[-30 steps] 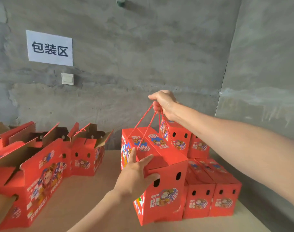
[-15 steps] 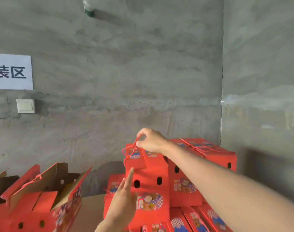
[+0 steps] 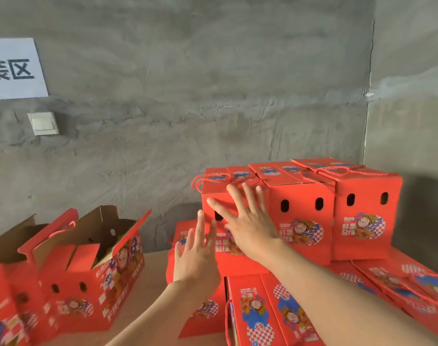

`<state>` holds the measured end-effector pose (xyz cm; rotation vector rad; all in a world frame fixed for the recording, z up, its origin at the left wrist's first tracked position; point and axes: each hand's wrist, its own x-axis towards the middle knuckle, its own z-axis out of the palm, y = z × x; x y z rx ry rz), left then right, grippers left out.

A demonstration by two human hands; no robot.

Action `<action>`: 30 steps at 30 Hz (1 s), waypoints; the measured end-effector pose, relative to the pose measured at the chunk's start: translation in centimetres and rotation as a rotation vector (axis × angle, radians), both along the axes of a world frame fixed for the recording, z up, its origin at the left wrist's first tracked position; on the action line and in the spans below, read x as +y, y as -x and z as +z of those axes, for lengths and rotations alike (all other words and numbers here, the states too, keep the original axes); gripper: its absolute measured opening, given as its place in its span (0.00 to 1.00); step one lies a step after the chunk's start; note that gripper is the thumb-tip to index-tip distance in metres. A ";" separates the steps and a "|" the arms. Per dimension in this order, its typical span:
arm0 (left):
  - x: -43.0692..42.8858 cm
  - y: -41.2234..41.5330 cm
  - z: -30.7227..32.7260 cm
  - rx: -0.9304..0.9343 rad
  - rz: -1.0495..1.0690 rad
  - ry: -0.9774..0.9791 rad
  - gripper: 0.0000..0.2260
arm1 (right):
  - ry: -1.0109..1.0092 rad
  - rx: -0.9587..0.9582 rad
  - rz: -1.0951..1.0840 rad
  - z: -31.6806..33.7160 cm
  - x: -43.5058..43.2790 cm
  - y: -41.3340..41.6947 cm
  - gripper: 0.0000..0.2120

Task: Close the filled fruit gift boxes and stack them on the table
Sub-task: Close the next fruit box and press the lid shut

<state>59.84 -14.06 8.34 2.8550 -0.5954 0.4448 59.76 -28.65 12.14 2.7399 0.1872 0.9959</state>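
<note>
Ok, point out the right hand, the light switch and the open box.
right hand (image 3: 250,227), head view, back of the hand.
light switch (image 3: 42,123), head view, middle of the plate.
open box (image 3: 68,273), head view, front wall.

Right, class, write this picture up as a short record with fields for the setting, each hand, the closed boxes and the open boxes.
Setting: concrete wall, paper sign, light switch
Right hand: fingers spread flat on the front of the leftmost upper box
Left hand: open, fingers straight, at that box's left edge; contact unclear
Upper row: three closed boxes, upright, side by side on a lower layer of boxes
Open boxes: left on the table, flaps up
</note>
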 end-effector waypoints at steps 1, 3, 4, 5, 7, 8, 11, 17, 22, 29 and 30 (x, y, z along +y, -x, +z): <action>-0.2 -0.1 0.5 0.062 -0.001 -0.008 0.37 | -0.017 0.020 -0.025 0.1 0.2 -0.4 0.37; 0.7 0.4 1.2 0.138 -0.019 -0.056 0.33 | -0.061 0.041 -0.052 0.0 0.5 -0.6 0.42; 1.9 1.0 1.2 0.127 -0.037 -0.127 0.31 | -0.081 0.059 -0.057 -0.1 0.7 -0.4 0.44; 3.5 1.7 0.8 0.096 -0.056 -0.232 0.30 | -0.094 0.087 -0.065 -0.1 0.9 -0.1 0.46; 7.8 3.4 -0.5 0.068 -0.078 -0.443 0.28 | -0.109 0.165 -0.096 0.5 1.4 0.8 0.48; 10.8 4.3 -1.1 0.084 -0.059 -0.512 0.26 | -0.123 0.213 -0.119 1.0 2.0 1.4 0.48; 20.1 7.6 -1.0 -0.061 0.026 -0.550 0.27 | -0.197 0.380 -0.191 2.2 4.6 3.4 0.42; 37.1 13.7 0.3 0.158 0.474 -0.608 0.28 | -0.218 0.467 -0.059 -0.3 12.9 9.0 0.26; 44.3 13.8 -1.2 0.233 0.632 -0.583 0.30 | -0.127 0.552 0.099 -1.8 22.7 9.9 0.22; 44.1 8.8 -1.2 0.157 0.515 -0.692 0.29 | -0.058 0.609 0.117 -4.2 33.1 8.1 0.22; 43.7 7.6 -0.9 0.190 0.534 -0.652 0.30 | -0.059 0.607 0.113 -4.4 34.0 7.6 0.22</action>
